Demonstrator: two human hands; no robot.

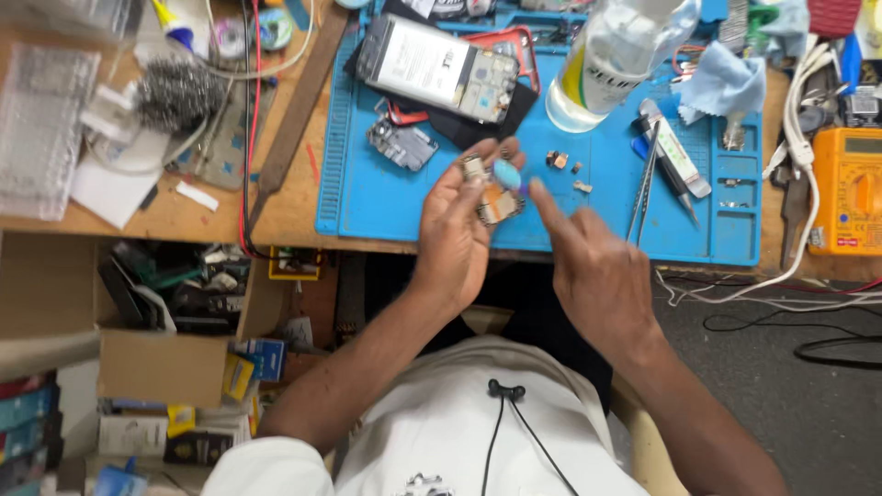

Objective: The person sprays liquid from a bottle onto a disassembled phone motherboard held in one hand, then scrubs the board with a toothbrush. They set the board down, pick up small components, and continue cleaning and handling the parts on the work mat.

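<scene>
While the left hand pinches a small circuit board between thumb and fingertips just above the near edge of the blue mat, the right hand holds nothing, its forefinger stretched toward the board and a small blue piece at its top. How that piece sits on the board is too small to tell. Judging by the scene, the phone is already opened and stripped: it lies face down on the far part of the mat with its innards bare, a loose metal part beside it, and tiny bits lie right of the hands, so refitting seems left. Tweezers and a bottle stand to the right, a yellow meter at the desk's right end. Nothing blocks the hands.
</scene>
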